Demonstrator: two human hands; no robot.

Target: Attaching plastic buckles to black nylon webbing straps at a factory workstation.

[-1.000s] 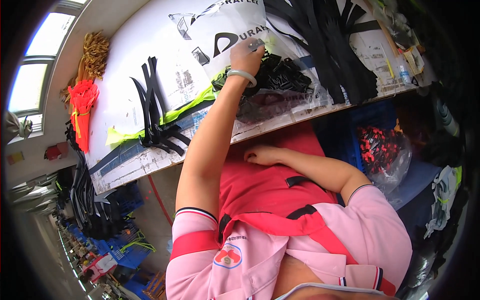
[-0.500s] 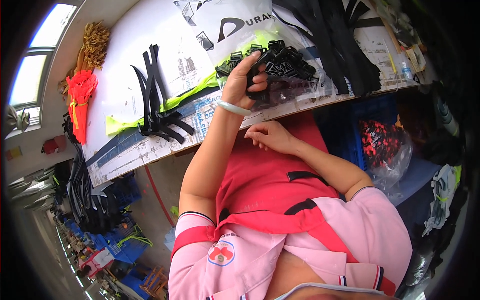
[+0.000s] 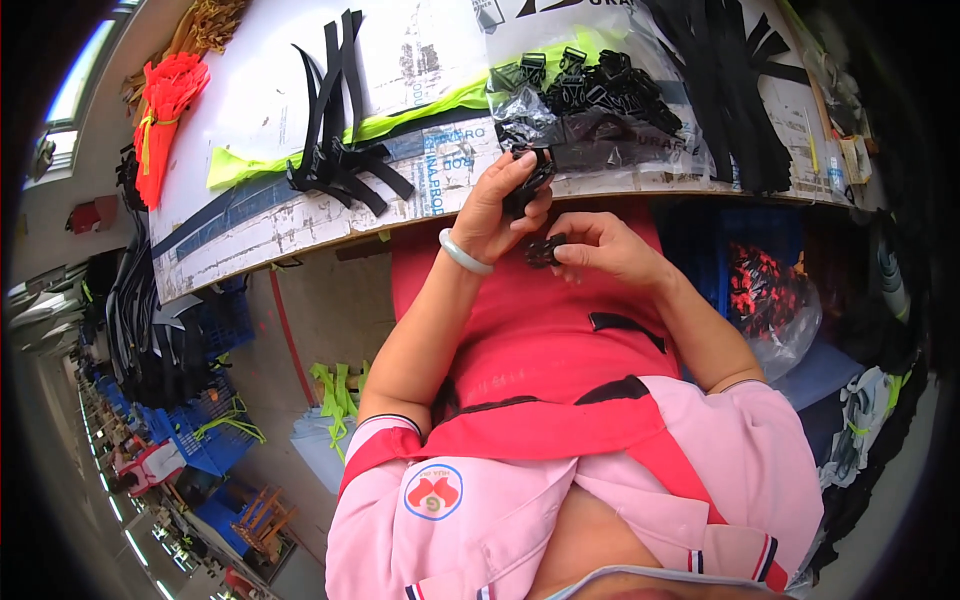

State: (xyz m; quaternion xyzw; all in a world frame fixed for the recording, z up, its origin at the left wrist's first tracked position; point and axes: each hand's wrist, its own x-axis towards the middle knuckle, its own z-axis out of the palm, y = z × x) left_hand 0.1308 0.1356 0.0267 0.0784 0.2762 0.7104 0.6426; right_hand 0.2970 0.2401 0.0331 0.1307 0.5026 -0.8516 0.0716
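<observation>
My left hand [image 3: 490,212], with a pale bangle at its wrist, is closed around black plastic buckles [image 3: 533,180] just off the table's front edge. To its right, my right hand [image 3: 612,250] pinches a small black buckle piece [image 3: 545,251] between thumb and fingers, in front of the red apron [image 3: 520,340]. Beyond both hands, a heap of black buckles [image 3: 625,92] lies on a clear plastic bag [image 3: 690,140]. A bundle of black straps with buckles [image 3: 340,170] rests on the table at the left.
The white, worn table [image 3: 250,100] carries a neon yellow strip [image 3: 400,118] and long black webbing [image 3: 730,110] at the right. An orange bundle [image 3: 165,115] hangs at its left end. Under the table, a bag of red and black pieces [image 3: 765,290] sits by a blue crate [image 3: 705,245].
My left hand has drawn back from the buckle heap toward me, holding black buckles. My right hand has risen slightly and now pinches a buckle piece. The view has shifted a little.
</observation>
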